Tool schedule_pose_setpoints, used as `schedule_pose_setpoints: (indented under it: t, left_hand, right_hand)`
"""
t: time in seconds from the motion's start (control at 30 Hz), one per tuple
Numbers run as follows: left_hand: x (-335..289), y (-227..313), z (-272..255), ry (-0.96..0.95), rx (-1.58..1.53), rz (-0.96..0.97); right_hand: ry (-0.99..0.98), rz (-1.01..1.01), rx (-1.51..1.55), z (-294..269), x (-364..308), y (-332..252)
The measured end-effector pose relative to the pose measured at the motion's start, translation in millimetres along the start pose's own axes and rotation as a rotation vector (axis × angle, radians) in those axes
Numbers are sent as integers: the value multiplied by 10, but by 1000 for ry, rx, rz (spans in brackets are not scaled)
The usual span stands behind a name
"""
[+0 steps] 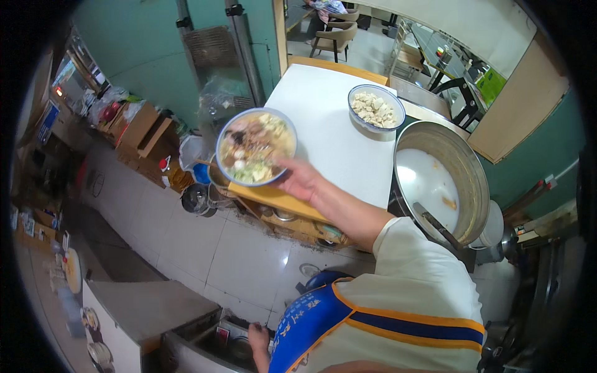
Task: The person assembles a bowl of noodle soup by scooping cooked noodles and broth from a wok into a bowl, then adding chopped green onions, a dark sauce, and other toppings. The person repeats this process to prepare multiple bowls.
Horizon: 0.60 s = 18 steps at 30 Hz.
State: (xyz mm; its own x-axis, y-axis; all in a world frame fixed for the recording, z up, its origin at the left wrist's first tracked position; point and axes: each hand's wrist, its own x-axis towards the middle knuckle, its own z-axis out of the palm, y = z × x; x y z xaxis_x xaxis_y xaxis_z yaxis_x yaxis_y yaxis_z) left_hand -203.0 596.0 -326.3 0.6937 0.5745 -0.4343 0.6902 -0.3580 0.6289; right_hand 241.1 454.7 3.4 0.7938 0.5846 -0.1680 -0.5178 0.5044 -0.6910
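Note:
My right hand [300,179] grips the rim of a white bowl of soup [219,155] with a blue edge, its fingers mostly hidden beneath. Sliced meat, pale cubes, chopped greens and broth fill the bowl, which is held over the left end of a white-topped table [329,149]. Farther along that table stands a second blue-rimmed bowl [373,127] heaped with small white pieces. Low by the blue apron hangs my left hand [258,339], near a metal counter; its fingers are too small and partly hidden to judge.
Right of the table stands a big steel pot [479,161] of cloudy white liquid, a ladle [438,227] leaning on its rim. A serving opening lies behind the table. Cardboard boxes [146,133], an oil bottle [176,177] and buckets crowd the left floor. A metal counter [146,304] stands lower left.

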Motion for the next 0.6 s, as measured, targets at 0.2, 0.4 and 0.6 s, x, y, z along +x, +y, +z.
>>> schedule_pose_setpoints:
  t: [0.2,0.4,0.6]
  left_hand:
    - [-297,-1439,-359,-227,36,-183]
    - [-715,-2326,-805,-227,15,-413]
    - [-597,-2157,-599,-167,-68,-488]
  right_hand:
    - [46,-164,98,289,201,202]
    - [139,-279,220,467,370,430]
    - [117,-365,363,175,1179,149]
